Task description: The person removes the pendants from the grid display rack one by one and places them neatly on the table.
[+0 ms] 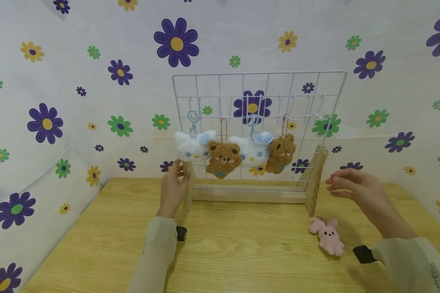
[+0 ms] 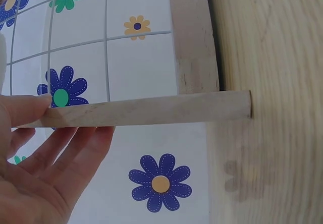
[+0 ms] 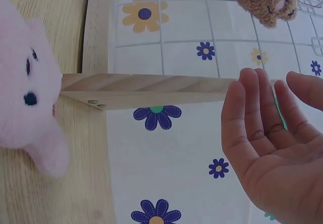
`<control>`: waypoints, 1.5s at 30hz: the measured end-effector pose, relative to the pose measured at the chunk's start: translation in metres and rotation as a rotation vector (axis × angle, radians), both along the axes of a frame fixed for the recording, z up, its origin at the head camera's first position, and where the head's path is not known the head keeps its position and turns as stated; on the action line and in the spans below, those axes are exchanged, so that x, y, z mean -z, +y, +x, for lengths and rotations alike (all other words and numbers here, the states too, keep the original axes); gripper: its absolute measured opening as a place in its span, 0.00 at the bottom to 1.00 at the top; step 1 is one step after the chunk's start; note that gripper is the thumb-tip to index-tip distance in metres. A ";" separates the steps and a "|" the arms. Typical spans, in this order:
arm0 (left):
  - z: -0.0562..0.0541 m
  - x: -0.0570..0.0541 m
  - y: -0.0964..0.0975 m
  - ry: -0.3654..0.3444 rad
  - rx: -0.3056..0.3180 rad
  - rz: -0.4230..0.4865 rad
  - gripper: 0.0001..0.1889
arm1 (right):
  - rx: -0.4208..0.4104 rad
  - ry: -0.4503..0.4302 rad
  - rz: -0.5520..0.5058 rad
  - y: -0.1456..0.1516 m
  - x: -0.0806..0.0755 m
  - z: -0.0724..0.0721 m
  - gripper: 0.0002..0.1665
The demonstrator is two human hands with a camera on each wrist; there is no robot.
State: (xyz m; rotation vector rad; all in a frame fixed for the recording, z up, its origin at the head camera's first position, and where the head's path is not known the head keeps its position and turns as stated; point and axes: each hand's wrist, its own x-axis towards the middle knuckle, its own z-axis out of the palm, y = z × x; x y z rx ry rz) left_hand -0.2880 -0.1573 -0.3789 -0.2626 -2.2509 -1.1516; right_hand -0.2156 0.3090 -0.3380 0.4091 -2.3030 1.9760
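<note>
White wire rack (image 1: pixel 243 96), upright between two wooden posts, towards the back of a wood-grain table (image 1: pixel 242 252). Along its foot, a pale wooden bar (image 1: pixel 249 197).

Hanging across the rack in a row, from left to right: a white cat toy (image 1: pixel 194 148), a brown bear toy (image 1: pixel 223 158), a second white cat toy (image 1: pixel 253 152) and a second brown bear toy (image 1: pixel 281 152). Above the cats, pale blue rings and clasps; above the bears, thin loops of chain. Farther right on the wire, white hooks (image 1: pixel 317 116).

At the left post (image 1: pixel 188 191), the left hand (image 1: pixel 174 183), pinching the wood with thumb on one side and fingers on the opposite side. Just beside the right post (image 1: pixel 316 179), the right hand (image 1: pixel 359 191), with fingers slightly bent and mostly close together, a small gap beside one, thumb held away.

On the table near the foot of the right post, a pink plush toy (image 1: pixel 330 240), lying face up with ears towards the rack.

On both arms, light sleeves (image 1: pixel 160 240); near each wrist, a small black object (image 1: pixel 364 254). Behind everything, a white cloth (image 1: pixel 95 32) printed with purple, yellow and green flowers.
</note>
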 end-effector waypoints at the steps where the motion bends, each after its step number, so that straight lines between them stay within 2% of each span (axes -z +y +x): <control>1: 0.000 0.000 0.000 0.000 -0.001 0.001 0.25 | -0.001 0.001 0.002 -0.002 -0.001 0.000 0.09; 8: -0.002 -0.001 0.000 0.005 0.004 -0.003 0.27 | 0.017 0.004 -0.002 -0.011 -0.010 -0.004 0.08; 17: -0.003 -0.002 -0.001 0.015 0.020 -0.006 0.26 | 0.025 0.063 -0.151 -0.027 -0.026 -0.011 0.05; 30: -0.004 0.001 0.000 -0.012 0.004 -0.015 0.27 | 0.038 0.070 -0.170 -0.049 -0.047 -0.018 0.08; 35: -0.002 0.002 0.000 -0.011 0.004 -0.013 0.27 | 0.038 0.065 -0.172 -0.060 -0.052 -0.021 0.06; 45: -0.002 0.005 -0.001 0.007 0.004 -0.022 0.26 | 0.011 0.091 -0.197 -0.070 -0.057 -0.027 0.09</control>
